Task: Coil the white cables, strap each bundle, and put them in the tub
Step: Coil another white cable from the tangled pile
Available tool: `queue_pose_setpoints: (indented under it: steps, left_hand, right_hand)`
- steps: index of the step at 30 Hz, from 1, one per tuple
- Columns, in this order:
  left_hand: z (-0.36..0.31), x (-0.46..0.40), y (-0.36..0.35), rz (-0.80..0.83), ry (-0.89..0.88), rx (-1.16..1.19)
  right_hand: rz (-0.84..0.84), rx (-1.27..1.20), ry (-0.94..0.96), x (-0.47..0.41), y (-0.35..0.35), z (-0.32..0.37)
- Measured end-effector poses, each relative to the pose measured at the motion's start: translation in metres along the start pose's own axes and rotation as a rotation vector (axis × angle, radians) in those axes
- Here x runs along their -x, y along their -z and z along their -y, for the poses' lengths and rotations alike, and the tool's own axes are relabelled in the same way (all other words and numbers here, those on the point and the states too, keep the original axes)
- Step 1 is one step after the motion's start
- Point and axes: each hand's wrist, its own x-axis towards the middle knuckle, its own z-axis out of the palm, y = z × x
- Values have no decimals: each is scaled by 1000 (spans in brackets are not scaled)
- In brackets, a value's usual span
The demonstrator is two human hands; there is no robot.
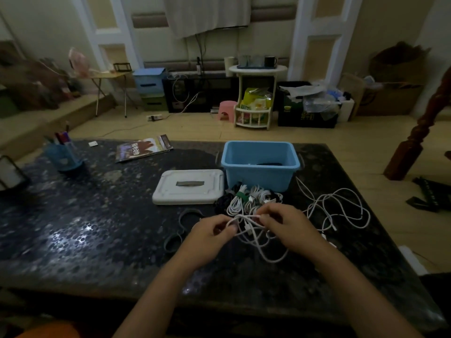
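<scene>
1. The left hand (214, 230) pinches one end of a loop of white cable (251, 230) just below the middle of the frame. Its fingers are curled round the strand, likely to keep the coil from springing open.
2. The right hand (280, 225) pinches the same cable from the other side, close to the left hand, with a short span drawn between them. This looks like the winding step, one hand anchoring while the other feeds the slack.
3. The rest of that cable trails in loose loops on the counter (97, 240) beneath and in front of the hands, so the coil seems only partly made.
4. Just above the hands lies a heap of finished bundles (253, 198), one with a green strap (241, 193). They sit against the near wall of the blue tub (261, 176), probably staged for dropping in.
5. The tub stands open right of centre, and something dark lies inside it, though what it is cannot be told. Its white lid (188, 186) rests flat beside it on the left, leaving the opening free.
6. A loose white cable (341, 208) sprawls uncoiled toward the right edge, apart from the hands and apparently awaiting its turn.
7. Dark straps (180, 225) lie left of the left hand, within easy reach for binding.
</scene>
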Motion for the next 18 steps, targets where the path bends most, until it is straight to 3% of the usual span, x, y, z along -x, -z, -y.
queue_pose_setpoints:
  steps: [7,11,14,18]
  left_hand:
    - [-26,-4,14,-186,-23,158]
    - [-29,-6,12,-183,-76,26]
    - [-31,-10,14,-224,-97,-47]
    - [-36,-15,18,-220,-65,146]
  right_hand:
    - [6,-153,1,-2,-3,12]
    - [-25,-49,43,-4,-11,12]
    - [-107,-25,-15,-13,-9,-2]
    - [-142,-123,-180,-18,0,-13]
